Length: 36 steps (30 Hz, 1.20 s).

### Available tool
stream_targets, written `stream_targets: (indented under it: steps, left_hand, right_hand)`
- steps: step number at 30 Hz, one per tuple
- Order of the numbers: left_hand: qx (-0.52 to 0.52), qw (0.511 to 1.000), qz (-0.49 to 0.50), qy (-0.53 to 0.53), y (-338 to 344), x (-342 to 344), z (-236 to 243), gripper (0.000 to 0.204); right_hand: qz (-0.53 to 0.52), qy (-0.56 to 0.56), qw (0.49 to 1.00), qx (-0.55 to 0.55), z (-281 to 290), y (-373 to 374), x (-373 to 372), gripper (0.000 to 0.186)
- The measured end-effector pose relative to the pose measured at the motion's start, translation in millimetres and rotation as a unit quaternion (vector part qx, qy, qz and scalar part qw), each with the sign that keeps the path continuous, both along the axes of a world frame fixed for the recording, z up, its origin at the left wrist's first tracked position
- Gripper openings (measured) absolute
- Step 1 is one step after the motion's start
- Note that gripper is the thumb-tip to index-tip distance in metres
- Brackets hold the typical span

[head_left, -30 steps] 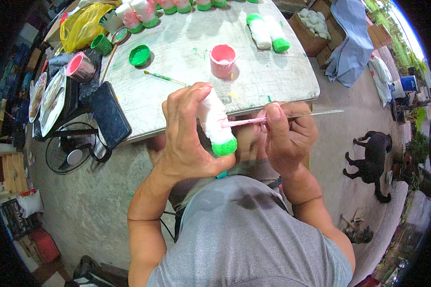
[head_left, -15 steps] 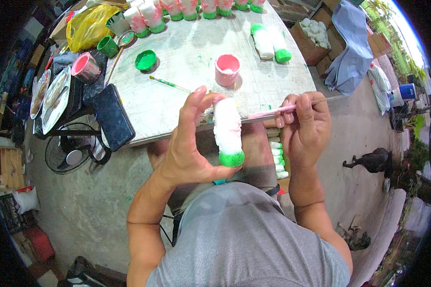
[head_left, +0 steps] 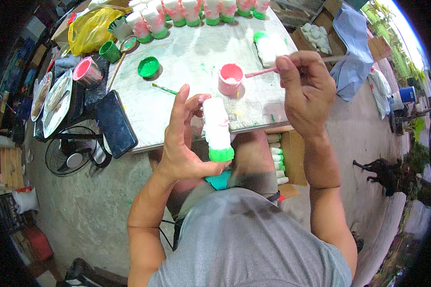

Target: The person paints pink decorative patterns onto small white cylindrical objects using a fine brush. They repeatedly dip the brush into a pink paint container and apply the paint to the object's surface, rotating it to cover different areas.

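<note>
My left hand holds a white lumpy cylinder with a green base and a faint pink touch, between thumb at the bottom and fingertips at the top. My right hand grips a slim paintbrush whose pink-coated tip is beside the rim of a small pink paint cup on the white table. A shallow green paint pot sits to the left, and another brush lies below it. Behind my right hand are white-and-green pieces, partly hidden.
Painted cylinders line the back. At left are a yellow bag, a pink tin, plates, a dark phone and a fan. Boxes hold more pieces. A black dog is at right.
My right hand has carried the brush away from the cylinder, up and right to the pink cup. My left hand has shifted slightly, still holding the piece. The dog has moved.
</note>
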<state>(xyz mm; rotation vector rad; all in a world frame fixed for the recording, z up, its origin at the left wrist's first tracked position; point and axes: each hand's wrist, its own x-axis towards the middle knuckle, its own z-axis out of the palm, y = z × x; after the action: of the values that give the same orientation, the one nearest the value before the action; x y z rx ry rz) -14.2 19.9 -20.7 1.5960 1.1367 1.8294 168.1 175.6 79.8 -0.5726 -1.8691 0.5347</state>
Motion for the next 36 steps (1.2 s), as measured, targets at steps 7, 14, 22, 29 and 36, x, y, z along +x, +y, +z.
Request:
stream_targets:
  steps: [7,14,22,29,36]
  left_hand:
    - [0.008,1.0,0.006,0.012,7,-8,-8,0.135]
    - [0.01,1.0,-0.011,0.002,7,-9,-11,0.133]
    - [-0.004,1.0,-0.012,0.02,4,-14,-11,0.135]
    - [-0.014,1.0,-0.015,0.002,5,-10,-11,0.134]
    - [-0.015,1.0,-0.021,-0.006,4,-8,-10,0.133]
  right_hand:
    - [0.067,-0.222,0.971,0.06,31,19,-33,0.024]
    - [0.069,-0.258,0.958,0.105,30,24,-34,0.021]
    - [0.038,-0.16,0.984,-0.072,20,40,-27,0.028]
    - [0.041,-0.158,0.986,-0.033,19,40,-23,0.025]
    - [0.045,-0.134,0.989,-0.051,15,43,-18,0.023]
